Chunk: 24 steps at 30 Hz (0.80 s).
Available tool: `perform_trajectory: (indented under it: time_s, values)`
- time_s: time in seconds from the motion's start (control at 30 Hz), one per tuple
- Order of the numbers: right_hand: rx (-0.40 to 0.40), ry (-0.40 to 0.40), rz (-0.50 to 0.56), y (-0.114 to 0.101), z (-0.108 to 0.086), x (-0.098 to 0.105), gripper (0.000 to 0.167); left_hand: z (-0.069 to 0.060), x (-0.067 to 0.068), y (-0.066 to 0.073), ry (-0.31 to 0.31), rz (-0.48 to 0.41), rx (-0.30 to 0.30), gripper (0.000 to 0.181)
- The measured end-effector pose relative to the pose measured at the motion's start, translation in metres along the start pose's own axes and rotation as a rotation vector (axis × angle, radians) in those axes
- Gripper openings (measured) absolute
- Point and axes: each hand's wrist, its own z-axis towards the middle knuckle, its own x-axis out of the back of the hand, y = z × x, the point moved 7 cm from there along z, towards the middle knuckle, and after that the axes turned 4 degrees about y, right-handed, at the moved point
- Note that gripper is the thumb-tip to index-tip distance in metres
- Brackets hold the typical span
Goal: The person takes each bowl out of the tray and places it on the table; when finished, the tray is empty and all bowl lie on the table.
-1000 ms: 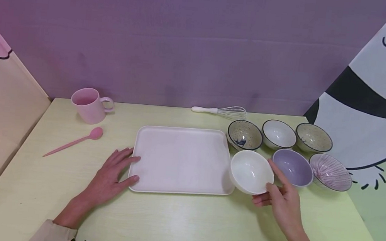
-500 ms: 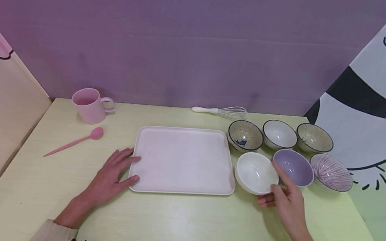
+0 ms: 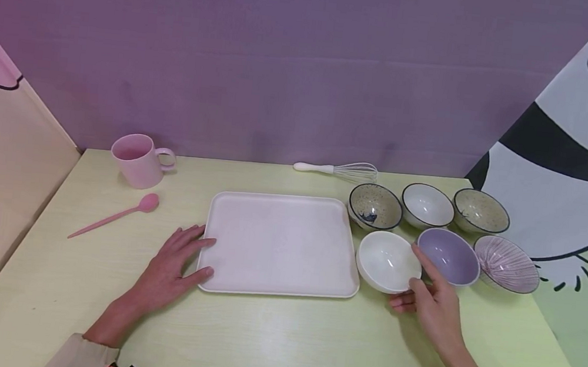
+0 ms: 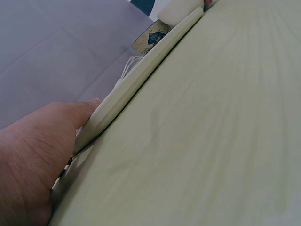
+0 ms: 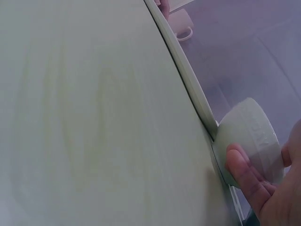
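Note:
A white bowl (image 3: 389, 260) stands just off the right end of the white rectangular tray (image 3: 283, 244). My right hand (image 3: 436, 312) holds this bowl at its right side, with the thumb by the rim, the index finger along the far side and other fingers low against the outside. In the right wrist view the bowl (image 5: 249, 143) appears upright at the table surface, close to the tray's edge. My left hand (image 3: 171, 269) rests at the tray's left edge, fingers spread, thumb and index fingertip over the rim. The left wrist view hides most of its fingers.
Behind and right of the held bowl stand a speckled bowl (image 3: 375, 206), a black-rimmed white bowl (image 3: 427, 205), a beige bowl (image 3: 481, 210), a purple bowl (image 3: 448, 256) and a striped bowl (image 3: 506, 264). A whisk (image 3: 335, 169), pink mug (image 3: 139, 162) and pink spoon (image 3: 115, 215) lie farther off.
The white bowl and my right hand shifted right, away from the tray's right edge, then slightly back left. My left hand keeps its place on the tray.

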Motion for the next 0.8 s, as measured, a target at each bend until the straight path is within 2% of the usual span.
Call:
perform_trajectory:
  time_s: [0.13,0.33,0.57,0.8]
  values:
    - [-0.001,-0.015,0.007,0.0005,0.0006,0.0003,0.064,0.0004,-0.0006,0.0005,0.000,0.001,-0.001,0.055]
    - [0.019,-0.059,-0.039,-0.0016,0.0000,-0.0004,0.063,0.0017,-0.0006,-0.0005,-0.001,0.006,0.002,0.056]
    - [-0.031,-0.094,-0.072,0.0007,-0.0014,0.0003,0.065,0.0002,0.0009,-0.0006,0.003,0.011,0.001,0.055]
    - [0.015,-0.091,-0.128,-0.0089,-0.0071,0.0041,0.065,0.0012,0.0000,-0.0009,0.011,0.000,0.019,0.055]
